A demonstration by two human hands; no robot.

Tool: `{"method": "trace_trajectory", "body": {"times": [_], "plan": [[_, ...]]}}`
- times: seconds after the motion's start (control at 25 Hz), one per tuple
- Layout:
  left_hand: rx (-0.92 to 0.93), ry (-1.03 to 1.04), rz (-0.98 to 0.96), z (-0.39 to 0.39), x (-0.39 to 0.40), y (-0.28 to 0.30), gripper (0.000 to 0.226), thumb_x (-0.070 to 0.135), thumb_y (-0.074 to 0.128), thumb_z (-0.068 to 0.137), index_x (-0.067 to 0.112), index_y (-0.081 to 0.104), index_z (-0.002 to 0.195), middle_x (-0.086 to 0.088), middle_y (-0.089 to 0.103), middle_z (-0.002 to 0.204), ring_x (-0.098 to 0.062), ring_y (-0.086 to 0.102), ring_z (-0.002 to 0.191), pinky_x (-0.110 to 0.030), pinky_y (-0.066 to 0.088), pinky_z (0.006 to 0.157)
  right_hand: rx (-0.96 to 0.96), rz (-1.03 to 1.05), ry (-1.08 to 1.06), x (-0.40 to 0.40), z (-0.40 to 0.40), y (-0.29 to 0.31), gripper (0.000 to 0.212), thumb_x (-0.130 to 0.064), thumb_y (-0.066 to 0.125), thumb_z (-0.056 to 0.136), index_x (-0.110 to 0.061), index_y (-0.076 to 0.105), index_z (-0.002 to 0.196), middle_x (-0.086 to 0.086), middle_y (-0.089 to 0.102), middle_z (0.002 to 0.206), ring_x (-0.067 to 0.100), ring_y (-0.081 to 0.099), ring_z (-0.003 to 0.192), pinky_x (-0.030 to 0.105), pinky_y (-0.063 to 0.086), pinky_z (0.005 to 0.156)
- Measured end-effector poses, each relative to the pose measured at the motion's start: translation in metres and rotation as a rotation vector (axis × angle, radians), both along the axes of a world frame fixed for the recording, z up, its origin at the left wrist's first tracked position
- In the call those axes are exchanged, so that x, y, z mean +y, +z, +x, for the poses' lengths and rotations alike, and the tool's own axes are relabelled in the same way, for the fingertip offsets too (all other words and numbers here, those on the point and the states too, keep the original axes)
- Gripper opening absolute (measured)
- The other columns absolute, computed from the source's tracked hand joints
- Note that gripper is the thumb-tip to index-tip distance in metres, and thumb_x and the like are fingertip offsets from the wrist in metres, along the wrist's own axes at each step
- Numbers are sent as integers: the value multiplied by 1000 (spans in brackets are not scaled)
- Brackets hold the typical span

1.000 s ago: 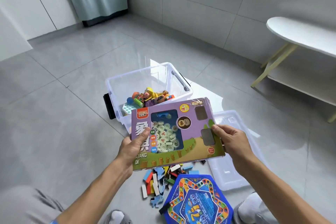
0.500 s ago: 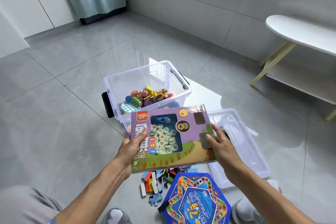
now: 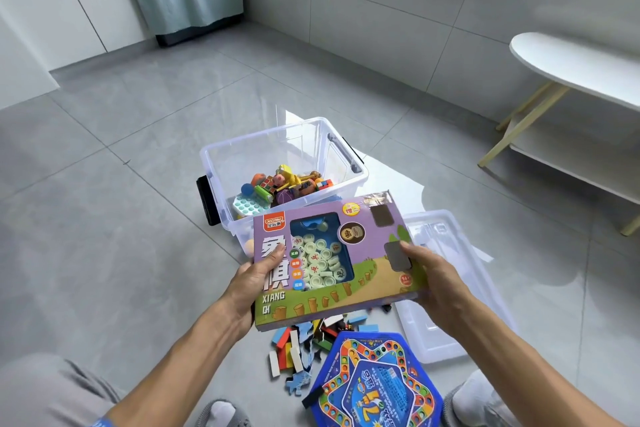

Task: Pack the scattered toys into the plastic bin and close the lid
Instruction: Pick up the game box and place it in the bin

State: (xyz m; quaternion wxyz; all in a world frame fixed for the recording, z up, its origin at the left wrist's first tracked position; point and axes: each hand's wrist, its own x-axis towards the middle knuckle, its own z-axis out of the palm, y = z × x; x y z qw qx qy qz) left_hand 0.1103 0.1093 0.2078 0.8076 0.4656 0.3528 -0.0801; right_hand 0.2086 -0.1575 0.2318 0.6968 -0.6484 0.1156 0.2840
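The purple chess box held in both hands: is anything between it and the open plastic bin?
Nothing visible blocks it. The purple chess box, gripped by the left hand and right hand, hangs just in front of the plastic bin, whose top is open. Its lid lies on the floor to the right. Small toys cover only the bin's bottom.

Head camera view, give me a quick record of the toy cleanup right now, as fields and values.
held item: purple chess box, gripped at its short ends by left hand and right hand
bin: clear plastic bin open on the floor, small toys inside
lid: clear lid off, flat on the floor right of the bin
still on floor: coloured blocks, blue hexagonal game board
task state: box not yet in bin, lid not on
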Motion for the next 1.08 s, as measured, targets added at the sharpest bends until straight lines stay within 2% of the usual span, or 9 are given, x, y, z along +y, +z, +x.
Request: {"method": "trace_trajectory", "body": {"times": [0.16,0.36,0.52,0.64,0.72,0.8,0.88,1.0,1.08], "plan": [[-51,-10,-8,-2,7,-2,47,33,73,78,8,65,117,-22,72,105,-37,73,79,-44,60,61,-32,-20,-27,8,15,8,12,-32,64,93,-21,70,96,5,76,92,24,73,76,37,60,64],[-58,37,31,-7,15,-9,49,34,74,76,9,63,117,-22,71,106,-42,70,87,-53,58,74,-122,-118,-23,18,11,5,10,-23,64,94,-17,71,99,-4,76,80,7,71,66,24,53,50],[-91,59,53,-7,18,-9,51,34,75,75,12,62,119,-21,71,108,-45,68,94,-60,53,85,-112,-191,21,18,6,3,20,-31,60,95,-20,73,106,0,77,91,16,73,81,33,58,61],[-82,58,69,-6,17,-7,46,36,73,79,13,63,118,-20,72,106,-44,69,92,-58,55,81,-87,-201,162,14,1,0,25,-41,48,100,-37,69,114,-9,77,94,16,74,84,39,58,68],[-60,116,128,-2,18,-6,40,38,70,84,13,63,115,-17,73,100,-41,71,86,-53,58,74,-24,-87,242,10,-2,-4,27,-38,43,103,-50,63,117,-7,75,104,23,73,90,44,54,72],[8,209,189,2,22,-7,38,40,66,88,11,61,113,-16,75,94,-38,72,80,-53,58,73,33,-2,255,4,-3,-8,29,-29,46,103,-45,61,122,6,74,105,35,72,92,48,58,75],[81,227,211,4,22,-7,38,42,60,92,11,60,112,-15,75,91,-37,73,78,-54,58,73,56,35,200,2,-7,-12,29,-21,49,102,-37,63,121,15,70,92,40,70,83,45,60,69],[109,192,148,6,18,-3,40,51,47,96,16,66,104,-11,76,86,-33,74,74,-42,59,62,24,63,17,7,-11,-13,27,-14,50,101,-28,66,118,14,68,72,34,67,64,40,61,59],[70,287,156,11,22,0,48,59,38,96,20,66,97,-6,76,82,-27,74,71,-37,56,62,-16,75,-48,21,6,-7,28,-12,49,101,-23,65,121,10,67,66,28,65,59,40,61,60]]}}
